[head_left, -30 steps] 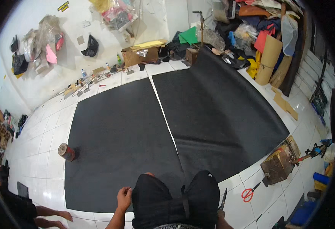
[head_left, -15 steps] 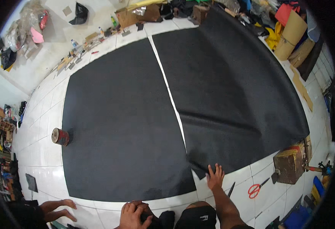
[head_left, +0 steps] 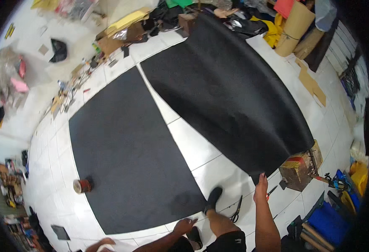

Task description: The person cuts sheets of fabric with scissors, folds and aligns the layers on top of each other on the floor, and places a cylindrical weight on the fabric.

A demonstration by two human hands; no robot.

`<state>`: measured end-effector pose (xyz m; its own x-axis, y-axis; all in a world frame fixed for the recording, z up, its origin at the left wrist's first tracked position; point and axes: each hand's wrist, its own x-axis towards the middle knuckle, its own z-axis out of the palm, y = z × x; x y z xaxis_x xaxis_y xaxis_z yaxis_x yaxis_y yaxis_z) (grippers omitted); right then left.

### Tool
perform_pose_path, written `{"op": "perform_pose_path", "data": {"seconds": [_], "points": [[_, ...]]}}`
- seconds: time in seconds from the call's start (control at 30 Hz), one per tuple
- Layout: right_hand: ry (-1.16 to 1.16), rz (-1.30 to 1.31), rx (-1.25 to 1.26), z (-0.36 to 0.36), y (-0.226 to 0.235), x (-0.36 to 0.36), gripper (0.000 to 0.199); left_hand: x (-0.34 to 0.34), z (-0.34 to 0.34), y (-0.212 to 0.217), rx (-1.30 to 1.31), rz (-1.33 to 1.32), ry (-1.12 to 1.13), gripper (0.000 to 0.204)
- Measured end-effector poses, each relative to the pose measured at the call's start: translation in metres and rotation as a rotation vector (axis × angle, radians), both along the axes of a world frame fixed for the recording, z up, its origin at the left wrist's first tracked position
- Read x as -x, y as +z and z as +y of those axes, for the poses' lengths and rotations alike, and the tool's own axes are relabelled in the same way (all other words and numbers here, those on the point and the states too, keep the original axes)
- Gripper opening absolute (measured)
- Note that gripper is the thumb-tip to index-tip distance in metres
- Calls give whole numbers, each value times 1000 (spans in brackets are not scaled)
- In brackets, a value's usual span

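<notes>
White floor tiles (head_left: 197,147) show in a wedge between the left black sheet (head_left: 138,164), which lies flat with 1 red can (head_left: 82,186) at its left edge, and the right black sheet (head_left: 235,101), whose near edge is just beside a worn box (head_left: 293,174). My right hand (head_left: 260,189) has its fingers closed on the right black sheet's near corner. My left hand (head_left: 185,226) is near the left black sheet's near edge; I cannot tell how far its fingers are open.
</notes>
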<state>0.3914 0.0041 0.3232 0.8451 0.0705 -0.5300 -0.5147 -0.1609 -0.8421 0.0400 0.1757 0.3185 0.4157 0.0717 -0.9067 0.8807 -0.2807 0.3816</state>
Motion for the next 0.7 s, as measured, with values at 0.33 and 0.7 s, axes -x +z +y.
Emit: {"op": "perform_pose_path", "data": {"seconds": [0.33, 0.7], "points": [[890, -91, 340, -28, 172, -18, 63, -446, 240, 23, 243, -368, 1351, 39], [149, -218, 527, 282, 171, -91, 86, -485, 194, 229, 110, -510, 1122, 43]]}}
